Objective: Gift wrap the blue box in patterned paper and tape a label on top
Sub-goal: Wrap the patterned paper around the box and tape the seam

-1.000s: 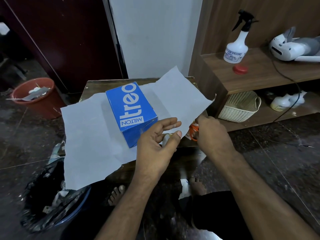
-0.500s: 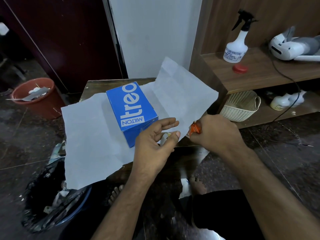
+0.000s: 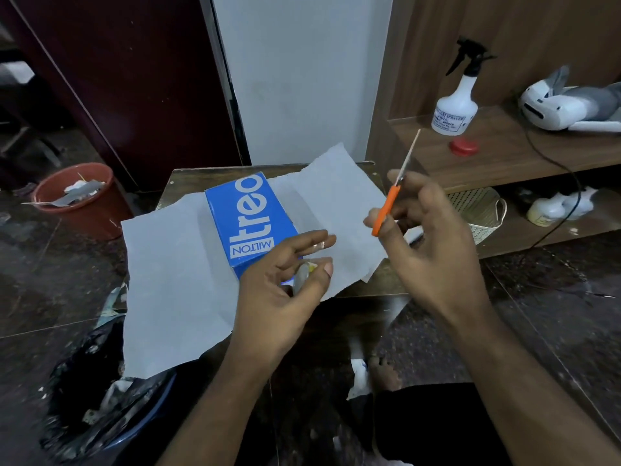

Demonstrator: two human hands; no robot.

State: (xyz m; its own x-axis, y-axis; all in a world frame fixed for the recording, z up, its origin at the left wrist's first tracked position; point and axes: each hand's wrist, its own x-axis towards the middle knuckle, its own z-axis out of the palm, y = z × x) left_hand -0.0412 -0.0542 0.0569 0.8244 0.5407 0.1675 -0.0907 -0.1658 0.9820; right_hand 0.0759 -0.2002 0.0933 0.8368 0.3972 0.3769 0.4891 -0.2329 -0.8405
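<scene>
The blue box (image 3: 250,218) with white lettering lies on a sheet of pale paper (image 3: 171,280), plain side up, spread over a small dark wooden table (image 3: 188,183). My left hand (image 3: 285,284) hovers just in front of the box and holds a small roll of clear tape (image 3: 302,274) between thumb and fingers, with a strip stuck to a fingertip. My right hand (image 3: 430,237) is raised above the paper's right flap and grips orange-handled scissors (image 3: 391,200), blades pointing up and away.
A red bucket (image 3: 79,200) with scraps stands on the floor at the left. A black-lined bin (image 3: 100,398) sits near left. On the right, a wooden shelf (image 3: 504,153) carries a spray bottle (image 3: 453,105), a red cap and a white headset; a woven basket (image 3: 480,210) sits below.
My right hand picked the orange scissors up from the table's right edge under the paper and raised them. The lifted right flap of paper dropped back flat. My left hand stayed put.
</scene>
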